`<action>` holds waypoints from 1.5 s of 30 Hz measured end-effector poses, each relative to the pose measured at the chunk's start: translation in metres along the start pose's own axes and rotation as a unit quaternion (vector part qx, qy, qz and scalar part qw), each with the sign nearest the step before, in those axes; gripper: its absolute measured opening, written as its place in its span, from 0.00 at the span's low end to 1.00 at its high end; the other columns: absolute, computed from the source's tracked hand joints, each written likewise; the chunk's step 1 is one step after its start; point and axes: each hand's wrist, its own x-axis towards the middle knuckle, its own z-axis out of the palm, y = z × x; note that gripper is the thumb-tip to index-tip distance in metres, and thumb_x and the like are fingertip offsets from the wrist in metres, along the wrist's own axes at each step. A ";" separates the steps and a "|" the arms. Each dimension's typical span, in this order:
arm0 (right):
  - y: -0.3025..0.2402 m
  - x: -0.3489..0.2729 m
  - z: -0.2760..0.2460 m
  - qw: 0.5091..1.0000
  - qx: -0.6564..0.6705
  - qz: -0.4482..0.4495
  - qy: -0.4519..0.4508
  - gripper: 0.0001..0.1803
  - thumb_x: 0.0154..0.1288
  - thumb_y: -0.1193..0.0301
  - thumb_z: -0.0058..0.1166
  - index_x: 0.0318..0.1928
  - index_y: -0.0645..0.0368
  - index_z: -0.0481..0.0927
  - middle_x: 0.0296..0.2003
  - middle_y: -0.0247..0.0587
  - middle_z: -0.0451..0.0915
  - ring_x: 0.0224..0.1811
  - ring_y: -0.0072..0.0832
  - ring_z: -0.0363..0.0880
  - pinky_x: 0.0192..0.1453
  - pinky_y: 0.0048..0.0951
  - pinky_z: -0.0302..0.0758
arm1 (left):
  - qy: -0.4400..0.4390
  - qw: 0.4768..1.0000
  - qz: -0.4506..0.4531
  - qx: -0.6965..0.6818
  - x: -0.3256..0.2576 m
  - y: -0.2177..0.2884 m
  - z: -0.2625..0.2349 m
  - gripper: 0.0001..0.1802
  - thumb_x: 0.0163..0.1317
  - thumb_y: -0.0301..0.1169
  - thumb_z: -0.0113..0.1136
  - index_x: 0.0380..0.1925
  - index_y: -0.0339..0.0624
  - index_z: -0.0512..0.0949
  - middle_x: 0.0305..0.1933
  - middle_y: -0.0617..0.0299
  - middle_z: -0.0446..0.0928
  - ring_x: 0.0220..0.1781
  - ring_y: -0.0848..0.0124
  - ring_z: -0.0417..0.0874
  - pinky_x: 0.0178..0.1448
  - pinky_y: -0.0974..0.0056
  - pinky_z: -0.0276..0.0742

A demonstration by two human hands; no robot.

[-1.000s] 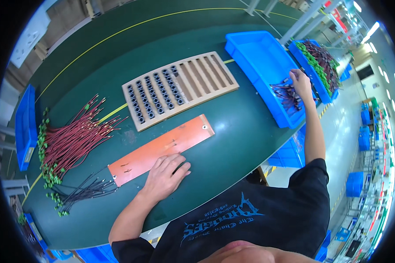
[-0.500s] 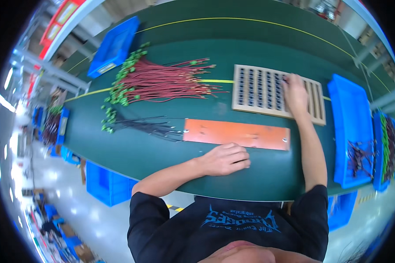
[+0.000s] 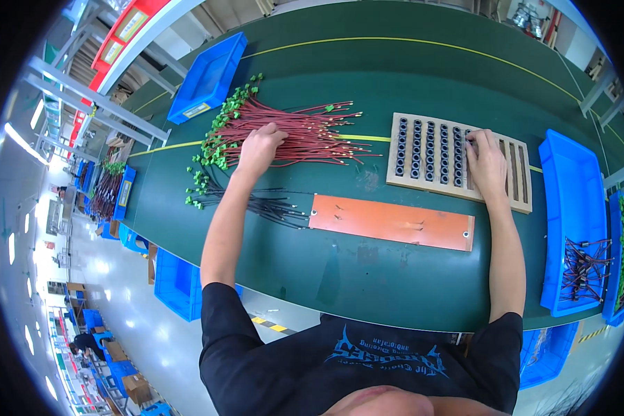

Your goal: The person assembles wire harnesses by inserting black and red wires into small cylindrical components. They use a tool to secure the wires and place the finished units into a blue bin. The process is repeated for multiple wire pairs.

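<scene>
Green table top (image 3: 353, 291) spreads out in front of us. Our left hand (image 3: 261, 149) is over the red wires (image 3: 312, 132), with its fingers bent and close together. We can't tell if they pinch a wire or just touch the pile. Our right hand (image 3: 489, 166) is on the wooden rack (image 3: 423, 186), thumb and fingers curled down by the black round pieces (image 3: 430, 148). Its fingertips are partly hidden, so we can't tell if they grip one.

The red wires lie to our left, stretched from left to right. Their green ends (image 3: 217, 151) are on the left, and their thin tips point right, toward the rack. The rack is long from left to right too, with its right end a bit nearer to us. Round pieces stand in lines on its left part, and long open slots show on its right.

Between the wires and the rack we see a strip of table with a yellow line (image 3: 364, 138). Nearer us, black wires (image 3: 267, 206) point right, to an orange board (image 3: 388, 220). Wide green room lies between the board and the near table edge. Just right of the rack is a blue tray (image 3: 575, 187).
</scene>
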 end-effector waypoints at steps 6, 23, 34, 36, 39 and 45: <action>0.004 0.002 -0.002 1.000 0.004 0.017 -0.012 0.08 0.72 0.70 0.59 0.49 0.52 0.79 0.48 0.37 0.80 0.44 0.42 0.86 0.45 0.46 0.82 | 0.048 0.992 0.001 -0.117 0.015 -0.018 -0.016 0.05 0.64 0.24 0.67 0.39 0.38 0.85 0.39 0.54 0.81 0.41 0.51 0.85 0.45 0.52 0.82; 0.013 0.000 0.006 1.000 -0.002 0.012 -0.006 0.12 0.75 0.69 0.57 0.56 0.53 0.83 0.52 0.37 0.81 0.47 0.42 0.86 0.49 0.43 0.81 | 0.275 0.957 -0.014 0.092 -0.028 -0.051 -0.194 0.12 0.61 0.15 0.63 0.42 0.37 0.87 0.45 0.54 0.86 0.49 0.56 0.88 0.56 0.56 0.83; 0.010 0.001 0.004 1.000 0.002 0.008 -0.013 0.12 0.75 0.69 0.57 0.55 0.55 0.83 0.50 0.38 0.81 0.44 0.43 0.86 0.47 0.44 0.81 | -0.212 0.976 -0.040 -0.043 -0.091 0.010 -0.080 0.08 0.63 0.25 0.66 0.42 0.41 0.85 0.42 0.56 0.79 0.43 0.51 0.85 0.45 0.50 0.82; 0.012 0.000 0.007 1.000 -0.002 0.002 -0.008 0.12 0.75 0.69 0.57 0.55 0.54 0.83 0.51 0.38 0.81 0.44 0.43 0.86 0.47 0.45 0.81 | -0.219 0.974 -0.041 -0.034 -0.094 0.009 -0.072 0.08 0.63 0.25 0.65 0.43 0.41 0.84 0.41 0.55 0.78 0.43 0.51 0.85 0.45 0.49 0.82; 0.015 0.001 0.007 1.000 -0.007 0.004 -0.010 0.12 0.75 0.69 0.57 0.55 0.54 0.83 0.51 0.38 0.81 0.45 0.44 0.86 0.47 0.45 0.81 | -0.206 0.976 -0.047 -0.045 -0.094 0.007 -0.068 0.08 0.65 0.24 0.63 0.43 0.41 0.83 0.41 0.54 0.78 0.44 0.50 0.84 0.46 0.49 0.81; 0.014 0.000 0.005 1.000 -0.003 0.010 -0.005 0.11 0.76 0.68 0.57 0.55 0.54 0.82 0.51 0.39 0.80 0.46 0.45 0.86 0.48 0.46 0.81 | -0.088 0.981 -0.103 -0.136 -0.093 -0.004 -0.091 0.12 0.65 0.21 0.64 0.48 0.39 0.83 0.43 0.51 0.82 0.46 0.47 0.84 0.49 0.52 0.81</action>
